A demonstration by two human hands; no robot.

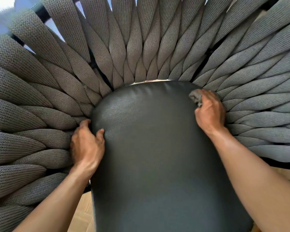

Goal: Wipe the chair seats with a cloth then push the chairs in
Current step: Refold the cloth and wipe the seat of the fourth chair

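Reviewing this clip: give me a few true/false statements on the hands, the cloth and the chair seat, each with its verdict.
1. The right hand holds a grey cloth. True.
2. The cloth is at the front edge of the seat cushion. False: it is at the far right corner, near the woven backrest.
3. The left hand grips the cushion's left edge. True.
4. The seat cushion is white. False: it is dark.

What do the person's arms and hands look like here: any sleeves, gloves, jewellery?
Both hands, left and right, are bare: no gloves, and no rings or watch visible. The forearms are bare too, with no sleeves in view up to the frame edge.
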